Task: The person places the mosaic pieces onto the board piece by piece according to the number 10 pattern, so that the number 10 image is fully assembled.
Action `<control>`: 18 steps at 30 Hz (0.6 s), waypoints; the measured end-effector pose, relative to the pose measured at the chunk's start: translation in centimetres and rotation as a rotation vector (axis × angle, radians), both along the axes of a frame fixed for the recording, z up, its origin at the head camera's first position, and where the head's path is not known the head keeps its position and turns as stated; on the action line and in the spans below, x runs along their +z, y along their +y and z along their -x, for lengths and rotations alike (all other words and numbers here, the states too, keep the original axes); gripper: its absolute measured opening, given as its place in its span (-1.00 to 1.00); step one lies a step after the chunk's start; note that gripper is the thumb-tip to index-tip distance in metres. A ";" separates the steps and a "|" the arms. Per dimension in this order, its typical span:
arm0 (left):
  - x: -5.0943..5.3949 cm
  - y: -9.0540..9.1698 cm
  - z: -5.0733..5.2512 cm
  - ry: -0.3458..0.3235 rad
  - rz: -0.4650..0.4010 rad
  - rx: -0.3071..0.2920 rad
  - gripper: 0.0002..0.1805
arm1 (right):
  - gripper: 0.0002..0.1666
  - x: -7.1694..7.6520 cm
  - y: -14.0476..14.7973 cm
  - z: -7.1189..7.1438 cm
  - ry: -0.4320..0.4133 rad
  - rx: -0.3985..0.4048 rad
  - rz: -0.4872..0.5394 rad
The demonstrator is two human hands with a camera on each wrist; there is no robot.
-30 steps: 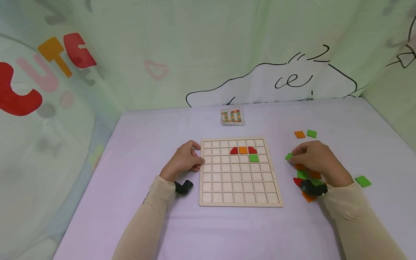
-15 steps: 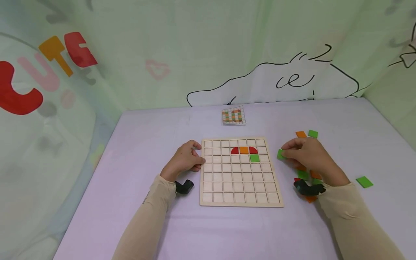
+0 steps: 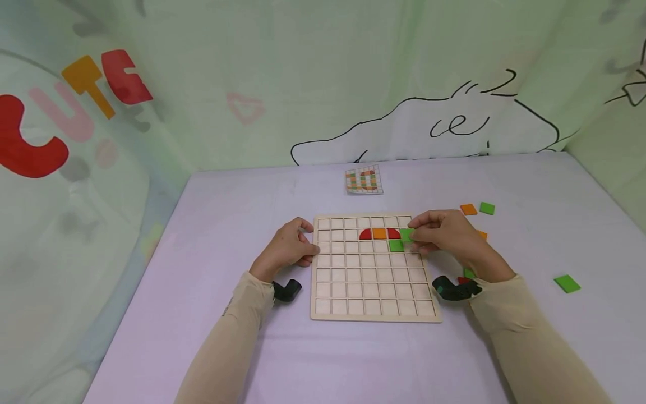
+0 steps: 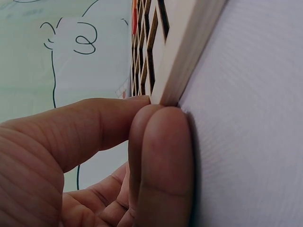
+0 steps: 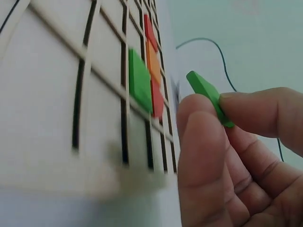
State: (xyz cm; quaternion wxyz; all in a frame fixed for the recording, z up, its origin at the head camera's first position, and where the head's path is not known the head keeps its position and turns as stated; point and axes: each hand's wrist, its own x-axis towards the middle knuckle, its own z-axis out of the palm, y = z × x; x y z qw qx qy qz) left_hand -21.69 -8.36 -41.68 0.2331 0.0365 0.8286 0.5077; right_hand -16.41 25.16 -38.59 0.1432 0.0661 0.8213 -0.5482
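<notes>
A wooden grid board (image 3: 375,320) lies flat in the middle of the table. Set in its cells are two red quarter-round tiles (image 3: 365,234), an orange square tile (image 3: 379,233) between them and a green square tile (image 3: 396,246) below the right one. My left hand (image 3: 285,247) pinches the board's left edge, thumb (image 4: 113,118) at the top and fingertips against the side. Over the upper right of the board, my right hand (image 3: 451,238) pinches another green square tile (image 5: 206,92) between thumb and fingers. In the right wrist view that tile is tilted and apart from the board.
A printed pattern card (image 3: 364,179) lies behind the board. Right of it are loose tiles, among them an orange one (image 3: 468,209), a green one (image 3: 487,208) and a green one (image 3: 567,283) farther right. My right forearm hides several others.
My right hand has moved left from the loose tiles to above the board, carrying the green tile. The left hand has stayed at the board's edge.
</notes>
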 end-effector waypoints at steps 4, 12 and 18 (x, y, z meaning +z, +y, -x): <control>0.0 0.0 0.0 -0.003 0.003 0.003 -0.48 | -0.59 -0.2 -1.2 0.5 -0.007 0.013 0.050; 0.0 0.0 0.0 -0.004 -0.007 0.002 -0.49 | -0.62 -0.6 -3.3 1.0 -0.033 0.038 0.079; -0.1 -0.1 0.1 0.001 -0.009 -0.001 -0.48 | -0.64 -0.8 -4.5 1.2 -0.041 0.054 0.085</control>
